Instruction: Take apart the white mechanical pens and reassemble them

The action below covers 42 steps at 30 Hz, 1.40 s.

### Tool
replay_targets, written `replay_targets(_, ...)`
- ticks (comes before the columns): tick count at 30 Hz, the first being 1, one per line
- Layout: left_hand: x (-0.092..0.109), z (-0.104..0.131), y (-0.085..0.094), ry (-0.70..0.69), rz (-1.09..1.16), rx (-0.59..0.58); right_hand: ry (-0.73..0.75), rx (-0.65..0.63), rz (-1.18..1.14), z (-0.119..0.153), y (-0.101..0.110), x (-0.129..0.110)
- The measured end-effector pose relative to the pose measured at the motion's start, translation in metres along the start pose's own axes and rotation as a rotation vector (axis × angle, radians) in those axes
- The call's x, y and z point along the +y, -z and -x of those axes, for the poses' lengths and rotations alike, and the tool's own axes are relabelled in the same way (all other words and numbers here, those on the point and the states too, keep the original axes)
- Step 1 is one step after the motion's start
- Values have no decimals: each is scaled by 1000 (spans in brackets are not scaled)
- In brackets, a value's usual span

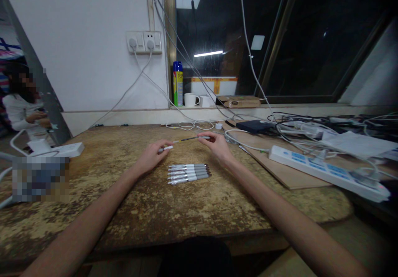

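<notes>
White pen piece (pixel 168 147) in left hand (pixel 154 154), barrel (pixel 204 137) with refill (pixel 189 138) in right hand (pixel 217 144)

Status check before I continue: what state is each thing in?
Left hand: closed on white pen part
Right hand: closed on other pen part
Refill: exposed
Pens: lying side by side
Spray can: upright, capped
Mug: upright
Wall socket: two plugs in
Right power strip: plug inserted
</notes>
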<state>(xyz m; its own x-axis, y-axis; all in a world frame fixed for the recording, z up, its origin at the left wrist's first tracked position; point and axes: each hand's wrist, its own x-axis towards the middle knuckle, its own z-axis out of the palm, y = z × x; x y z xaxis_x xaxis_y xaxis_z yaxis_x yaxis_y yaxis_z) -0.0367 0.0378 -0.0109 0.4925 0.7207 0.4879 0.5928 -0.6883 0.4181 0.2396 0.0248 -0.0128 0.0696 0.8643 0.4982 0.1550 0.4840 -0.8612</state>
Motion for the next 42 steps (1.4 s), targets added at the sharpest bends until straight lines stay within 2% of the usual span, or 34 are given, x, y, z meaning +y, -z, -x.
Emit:
replay_targets(8, 2, 1, 1, -4, 3, -7, -57, -5, 14, 0, 1, 3)
replay_targets(17, 0, 0, 0, 1, 0, -5, -220, 8, -224, -2, 1, 7)
replay_targets(23, 4, 1, 1, 26, 22, -16, -231, 18, -239, -2, 2, 9)
replay_targets(33, 10, -3, 2, 75, 221, -1, -230, 32, -250, -1, 1, 7)
replay_targets(42, 15, -4, 2, 91, 273, 3, -250, 51, -280, -1, 1, 4)
